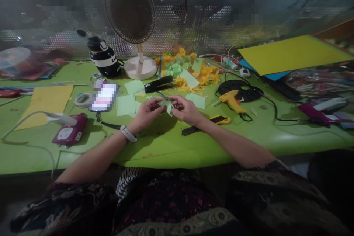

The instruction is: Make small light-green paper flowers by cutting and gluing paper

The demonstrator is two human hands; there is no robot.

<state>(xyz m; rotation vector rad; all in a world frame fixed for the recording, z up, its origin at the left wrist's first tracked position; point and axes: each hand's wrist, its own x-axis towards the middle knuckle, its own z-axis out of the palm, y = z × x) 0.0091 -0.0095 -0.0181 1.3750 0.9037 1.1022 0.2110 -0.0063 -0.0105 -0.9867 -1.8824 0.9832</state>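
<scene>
My left hand [148, 113] and my right hand [187, 110] meet above the green table [166, 143], both pinching a small piece of light green paper [166, 105] between their fingertips. A thin metal tool, perhaps scissors [163, 96], shows just behind the paper; which hand holds it is unclear. A white watch sits on my left wrist. Light green paper squares [126, 104] lie just left of my hands, and another [195, 100] to the right.
A desk fan [132, 22] and a black bottle [103, 57] stand at the back. A pile of yellow and green paper bits [188, 68], a black stapler [158, 84], a yellow glue gun [231, 100], a yellow cutter [218, 120], tape [82, 100], yellow sheets [290, 53] and a purple device [69, 131] surround me.
</scene>
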